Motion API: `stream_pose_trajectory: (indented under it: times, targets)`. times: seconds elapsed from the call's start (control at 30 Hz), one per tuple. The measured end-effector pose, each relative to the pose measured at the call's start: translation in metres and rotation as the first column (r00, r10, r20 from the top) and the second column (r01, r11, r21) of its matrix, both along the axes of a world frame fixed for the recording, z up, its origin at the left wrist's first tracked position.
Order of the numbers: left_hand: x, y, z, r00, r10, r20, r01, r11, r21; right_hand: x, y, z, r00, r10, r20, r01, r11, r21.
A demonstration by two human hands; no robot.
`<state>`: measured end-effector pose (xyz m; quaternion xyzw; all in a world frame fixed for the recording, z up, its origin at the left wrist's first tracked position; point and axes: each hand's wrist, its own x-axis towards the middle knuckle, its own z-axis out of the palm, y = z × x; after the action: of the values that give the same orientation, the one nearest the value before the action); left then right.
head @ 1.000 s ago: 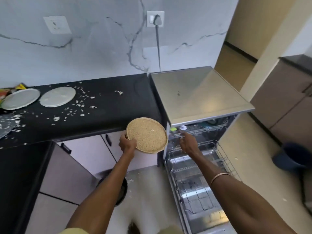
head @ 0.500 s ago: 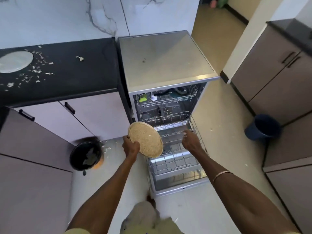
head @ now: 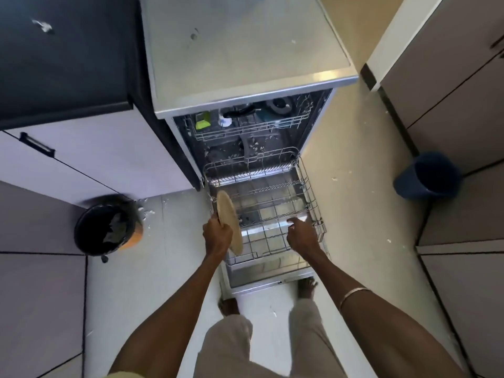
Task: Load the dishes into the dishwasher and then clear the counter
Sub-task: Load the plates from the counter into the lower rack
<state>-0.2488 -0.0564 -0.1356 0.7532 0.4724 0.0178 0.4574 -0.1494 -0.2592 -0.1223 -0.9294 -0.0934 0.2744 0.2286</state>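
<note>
1. Pale floor tiles [head: 131, 282] fill the middle of the frame, sprinkled with small white scraps. My bare feet stand on them at the near end of the open dishwasher door [head: 268, 282].
2. In the upper left is a black counter [head: 68, 64] with a white scrap on it, and pale cabinet fronts with a dark handle below it.
3. The dishwasher [head: 240, 58] stands in the upper centre with a flat grey top. Its upper rack [head: 245, 129] holds a green item and dark pieces that I cannot make out.
4. The lower rack [head: 272, 203] is pulled out over the door.
5. My left hand [head: 216, 237] grips a round tan plate [head: 227, 218] by its edge, held on edge at the left side of the lower rack.
6. My right hand [head: 302, 236], fingers curled, grips the wire of the lower rack at its near right part.
7. At centre left a black bin [head: 107, 226] with rubbish sits on the floor by the cabinets.
8. At the right edge a dark blue bucket [head: 428, 177] stands against grey cabinets [head: 463, 105].
</note>
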Motion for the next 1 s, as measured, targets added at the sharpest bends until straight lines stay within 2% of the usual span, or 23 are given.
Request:
stream_pose_trajectory:
  times: [0.17, 0.3, 0.6, 0.8, 0.9, 1.0]
  targets:
    - [0.042, -0.045, -0.067, 0.997, -0.072, -0.020, 0.072, 0.997, 0.014, 0.036, -0.013, -0.066, 0.998, 0.043, -0.048, -0.043, 0.999, 0.000]
    - [0.069, -0.090, -0.114, 0.994, -0.101, -0.041, 0.101, 0.995, -0.002, 0.054, -0.033, -0.122, 0.986, 0.072, -0.149, -0.077, 0.997, -0.028]
    - [0.098, -0.123, -0.228, 0.982, -0.122, -0.145, 0.145, 0.976, 0.165, 0.103, -0.050, -0.224, 0.971, 0.145, -0.188, -0.156, 0.987, -0.046]
    - [0.106, -0.127, -0.263, 0.933, -0.155, -0.326, 0.228, 0.953, 0.198, 0.109, -0.055, -0.261, 0.970, 0.174, -0.170, -0.180, 0.984, -0.020]
    - [0.111, -0.137, -0.273, 0.906, -0.205, -0.371, 0.293, 0.935, 0.198, 0.110, -0.056, -0.278, 0.969, 0.198, -0.146, -0.202, 0.979, -0.010]
    - [0.120, -0.153, -0.282, 0.904, -0.188, -0.384, 0.266, 0.950, 0.162, 0.109, -0.056, -0.286, 0.968, 0.203, -0.147, -0.207, 0.978, -0.011]
